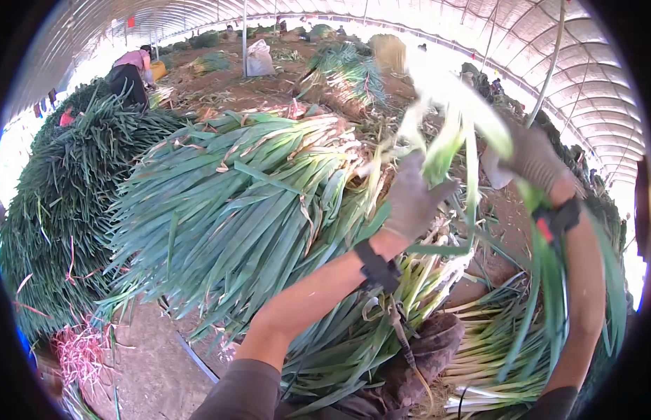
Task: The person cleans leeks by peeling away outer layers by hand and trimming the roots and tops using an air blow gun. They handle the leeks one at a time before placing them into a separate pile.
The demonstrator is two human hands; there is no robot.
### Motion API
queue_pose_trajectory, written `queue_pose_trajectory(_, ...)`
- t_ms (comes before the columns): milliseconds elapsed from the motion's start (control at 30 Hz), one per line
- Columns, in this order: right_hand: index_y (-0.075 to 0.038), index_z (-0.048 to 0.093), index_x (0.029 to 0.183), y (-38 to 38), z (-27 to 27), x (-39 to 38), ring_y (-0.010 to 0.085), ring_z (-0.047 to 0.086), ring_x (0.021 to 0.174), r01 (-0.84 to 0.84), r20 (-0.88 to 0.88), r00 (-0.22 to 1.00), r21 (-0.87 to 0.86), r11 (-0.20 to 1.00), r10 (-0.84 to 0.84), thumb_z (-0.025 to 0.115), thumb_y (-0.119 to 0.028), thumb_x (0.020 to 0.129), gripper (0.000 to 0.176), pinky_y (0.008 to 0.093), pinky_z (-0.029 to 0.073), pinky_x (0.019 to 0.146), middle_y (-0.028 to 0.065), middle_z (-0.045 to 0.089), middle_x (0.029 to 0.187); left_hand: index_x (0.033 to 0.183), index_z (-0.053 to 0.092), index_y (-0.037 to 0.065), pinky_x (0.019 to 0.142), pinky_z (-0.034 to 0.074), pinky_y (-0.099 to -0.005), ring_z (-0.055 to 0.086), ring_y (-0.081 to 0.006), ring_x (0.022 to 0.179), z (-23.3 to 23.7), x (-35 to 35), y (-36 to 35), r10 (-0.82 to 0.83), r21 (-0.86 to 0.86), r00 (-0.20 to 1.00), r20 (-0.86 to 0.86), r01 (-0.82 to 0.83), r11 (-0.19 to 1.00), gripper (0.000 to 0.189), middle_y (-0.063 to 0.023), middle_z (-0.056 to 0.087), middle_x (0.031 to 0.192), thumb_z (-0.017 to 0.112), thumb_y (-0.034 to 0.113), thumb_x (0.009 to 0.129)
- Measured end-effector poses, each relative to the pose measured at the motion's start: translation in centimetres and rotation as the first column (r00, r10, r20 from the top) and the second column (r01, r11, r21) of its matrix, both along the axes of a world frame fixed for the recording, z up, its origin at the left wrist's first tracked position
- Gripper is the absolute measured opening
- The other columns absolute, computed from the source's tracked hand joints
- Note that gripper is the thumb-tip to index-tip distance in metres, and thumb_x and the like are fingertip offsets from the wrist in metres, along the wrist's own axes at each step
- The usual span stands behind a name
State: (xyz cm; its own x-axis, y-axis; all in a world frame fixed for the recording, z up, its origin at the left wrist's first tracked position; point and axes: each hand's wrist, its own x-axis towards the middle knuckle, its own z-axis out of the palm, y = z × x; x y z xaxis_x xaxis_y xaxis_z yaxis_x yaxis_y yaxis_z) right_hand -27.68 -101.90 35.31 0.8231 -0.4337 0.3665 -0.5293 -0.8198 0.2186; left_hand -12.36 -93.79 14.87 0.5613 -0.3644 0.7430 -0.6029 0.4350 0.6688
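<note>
My right hand [539, 161], in a grey glove, is closed around green onions. Their long leaves [546, 287] hang down beside my forearm, and pale, motion-blurred stalks [465, 105] stick out up and to the left. My left hand [415, 199], also gloved, has its thumb and fingers apart next to loose light-green leaves [444, 157]. Under my left arm lies a large heap of green onions [227, 189], leaves pointing left. Near my right forearm, a layer of green onions [486, 343] with pale stalks lies on the ground.
A tall dark-green stack [66, 203] stands at left, with pink ties [81, 353] on the ground below it. Another person [131, 73] bends over behind that stack. Further back are a bundle [346, 73], a white sack [259, 59] and a metal post [245, 38].
</note>
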Motion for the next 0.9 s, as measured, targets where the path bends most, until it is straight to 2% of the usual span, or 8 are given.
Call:
queue_pose_trajectory(67, -0.009, 0.05, 0.14, -0.7, -5.5, -0.7, 0.0327, 0.07, 0.093, 0.37, -0.358, 0.869, 0.013, 0.929, -0.341, 0.081, -0.027, 0.068, 0.08, 0.0441, 0.056, 0.083, 0.0194, 0.069, 0.104, 0.133, 0.044, -0.007, 0.097, 0.047, -0.0383, 0.058, -0.0268, 0.108, -2.8, -0.2, 1.4, 0.007, 0.167, 0.992, -0.126, 0.014, 0.986, 0.079, -0.018, 0.059, 0.119, 0.087, 0.026, 0.075)
queue_pose_trajectory(100, -0.01, 0.05, 0.14, -0.3, -9.3, -3.0, 0.0337, 0.07, 0.088, 0.043, -0.19, 0.981, -0.009, 0.999, -0.044, 0.081, -0.03, 0.069, 0.08, 0.0443, 0.057, 0.081, 0.0187, 0.07, 0.103, 0.133, 0.044, -0.006, 0.095, 0.049, -0.0379, 0.059, -0.0258, 0.106, -4.0, -0.3, 1.2, -0.197, -0.015, 0.89, -0.412, 0.209, 0.978, 0.08, -0.0181, 0.059, 0.119, 0.087, 0.027, 0.074)
queue_pose_trajectory(167, -0.012, 0.046, 0.144, 1.5, -13.9, -4.9, 0.0357, 0.07, 0.087, 0.148, -0.252, 0.965, 0.283, 0.948, -0.076, 0.08, -0.031, 0.07, 0.084, 0.0442, 0.057, 0.081, 0.0217, 0.07, 0.102, 0.133, 0.044, -0.006, 0.09, 0.051, -0.0368, 0.059, -0.0237, 0.101, -8.1, 0.0, 0.5, -0.165, 0.045, 0.923, -0.348, 0.193, 0.98, 0.083, -0.0172, 0.059, 0.118, 0.088, 0.03, 0.073)
queue_pose_trajectory(200, -0.008, 0.046, 0.143, 1.6, -16.8, -5.7, 0.036, 0.07, 0.086, 0.113, -0.224, 0.974, 0.347, 0.931, -0.035, 0.08, -0.031, 0.069, 0.084, 0.0433, 0.057, 0.079, 0.0227, 0.07, 0.1, 0.133, 0.044, -0.005, 0.088, 0.052, -0.036, 0.06, -0.0227, 0.099, -10.0, 0.9, 0.9, 0.05, 0.234, 0.997, 0.054, -0.062, 0.97, 0.084, -0.0163, 0.059, 0.118, 0.089, 0.031, 0.072)
queue_pose_trajectory(267, -0.007, 0.04, 0.148, 2.0, -22.0, -6.7, 0.0341, 0.07, 0.079, 0.226, -0.262, 0.959, 0.461, 0.858, -0.112, 0.078, -0.035, 0.068, 0.093, 0.043, 0.058, 0.078, 0.0222, 0.07, 0.087, 0.137, 0.039, -0.007, 0.086, 0.052, -0.035, 0.06, -0.0222, 0.097, -9.7, 0.5, 2.3, -0.16, 0.278, 0.959, -0.234, 0.223, 0.934, 0.093, -0.0166, 0.059, 0.119, 0.091, 0.029, 0.069)
queue_pose_trajectory(400, 0.004, 0.043, 0.14, 5.8, -27.7, -7.2, 0.0301, 0.069, 0.082, 0.176, -0.112, 0.984, 0.694, 0.698, -0.137, 0.081, -0.028, 0.066, 0.089, 0.0384, 0.056, 0.082, 0.0215, 0.07, 0.093, 0.141, 0.032, -0.006, 0.077, 0.053, -0.033, 0.061, -0.018, 0.086, -13.8, 1.0, -0.6, -0.152, 0.145, 0.987, -0.049, 0.157, 0.977, 0.095, -0.0156, 0.06, 0.114, 0.09, 0.022, 0.071)
queue_pose_trajectory(533, 0.003, 0.04, 0.142, 6.9, -29.9, -7.5, 0.0305, 0.067, 0.093, -0.026, 0.114, 0.986, 0.83, 0.557, -0.123, 0.082, -0.022, 0.067, 0.089, 0.0382, 0.053, 0.088, 0.0226, 0.068, 0.103, 0.138, 0.035, -0.003, 0.055, 0.05, -0.0271, 0.06, -0.0109, 0.064, -10.5, 0.7, 1.9, -0.46, 0.005, 0.647, -0.608, 0.583, 0.812, 0.083, -0.0092, 0.066, 0.097, 0.087, 0.012, 0.074)
queue_pose_trajectory(900, 0.001, 0.041, 0.144, 9.1, -29.4, -7.9, 0.0302, 0.069, 0.098, 0.015, 0.025, 0.996, 0.906, 0.423, -0.089, 0.079, -0.023, 0.07, 0.087, 0.037, 0.052, 0.09, 0.0233, 0.068, 0.107, 0.104, 0.056, 0.001, 0.043, 0.047, -0.0256, 0.061, -0.0133, 0.051, -8.6, 4.9, 4.1, -0.502, 0.418, 0.591, -0.631, 0.804, 0.422, 0.029, -0.0085, 0.066, 0.077, 0.074, 0.009, 0.083)
